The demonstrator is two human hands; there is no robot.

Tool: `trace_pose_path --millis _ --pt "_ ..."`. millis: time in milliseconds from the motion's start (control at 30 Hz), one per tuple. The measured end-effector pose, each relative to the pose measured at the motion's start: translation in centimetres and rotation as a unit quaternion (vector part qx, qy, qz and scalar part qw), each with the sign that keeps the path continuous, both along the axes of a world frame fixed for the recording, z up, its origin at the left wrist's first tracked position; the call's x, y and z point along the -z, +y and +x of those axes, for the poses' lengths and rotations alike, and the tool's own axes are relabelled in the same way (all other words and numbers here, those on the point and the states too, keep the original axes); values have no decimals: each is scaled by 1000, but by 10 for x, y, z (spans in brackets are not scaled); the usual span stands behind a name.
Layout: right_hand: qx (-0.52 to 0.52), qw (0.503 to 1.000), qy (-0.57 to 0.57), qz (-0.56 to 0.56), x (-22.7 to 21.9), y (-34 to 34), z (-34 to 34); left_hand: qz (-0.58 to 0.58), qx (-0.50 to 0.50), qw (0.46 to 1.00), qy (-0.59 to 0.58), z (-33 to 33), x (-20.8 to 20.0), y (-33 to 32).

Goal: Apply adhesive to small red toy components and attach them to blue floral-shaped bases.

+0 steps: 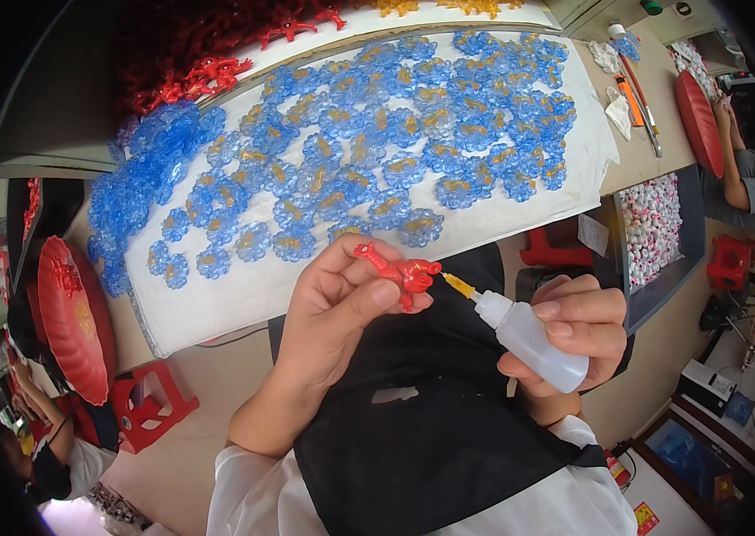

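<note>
Red, glossy plastic by its look: the figure (415,276) is pinched between the thumb and fingers of the left hand (334,299), out at that hand's two o'clock. The right hand (578,330) is wrapped round a white bottle (533,344), whose yellow nozzle (459,285) points toward ten o'clock, its thin tip (444,274) at the figure's three o'clock end; whether it touches or stops just short cannot be told. To do this well, the person would best keep the left pinch firm but clear of the end facing the tip, brace both wrists steady, and squeeze the bottle gently, since a hard press could let out too much and smear the fingers. Seen from the right hand, the figure lies between nine and ten o'clock, with the nozzle between them. Toward twelve o'clock from the figure, blue pieces (419,229) lie spread on a white sheet (208,308); the black apron (449,438) hangs at six o'clock.
</note>
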State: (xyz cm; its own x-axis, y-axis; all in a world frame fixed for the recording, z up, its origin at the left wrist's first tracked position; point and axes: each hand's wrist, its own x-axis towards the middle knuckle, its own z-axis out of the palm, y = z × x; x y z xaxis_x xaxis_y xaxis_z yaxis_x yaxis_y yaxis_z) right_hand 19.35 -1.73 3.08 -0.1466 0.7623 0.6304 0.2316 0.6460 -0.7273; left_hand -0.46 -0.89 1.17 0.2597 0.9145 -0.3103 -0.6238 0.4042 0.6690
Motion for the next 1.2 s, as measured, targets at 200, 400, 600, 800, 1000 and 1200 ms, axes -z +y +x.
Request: trace_pose_path --millis 200,400,600,800,1000,1200 --pt "-3 999 -31 31 4 5 -4 -4 -3 1000 -4 -1 0 0" --pt "13 996 89 15 5 7 12 -4 14 999 -38 -7 7 0" --pt "91 983 79 -142 7 43 75 17 -52 998 -16 -19 12 3" --pt "123 981 -67 -136 35 127 137 25 -50 998 -3 -16 4 4" --pt "142 950 -276 -27 37 208 141 9 -45 999 2 -12 4 3" --pt "153 912 -378 -52 41 237 130 17 -41 999 -1 -14 4 4"
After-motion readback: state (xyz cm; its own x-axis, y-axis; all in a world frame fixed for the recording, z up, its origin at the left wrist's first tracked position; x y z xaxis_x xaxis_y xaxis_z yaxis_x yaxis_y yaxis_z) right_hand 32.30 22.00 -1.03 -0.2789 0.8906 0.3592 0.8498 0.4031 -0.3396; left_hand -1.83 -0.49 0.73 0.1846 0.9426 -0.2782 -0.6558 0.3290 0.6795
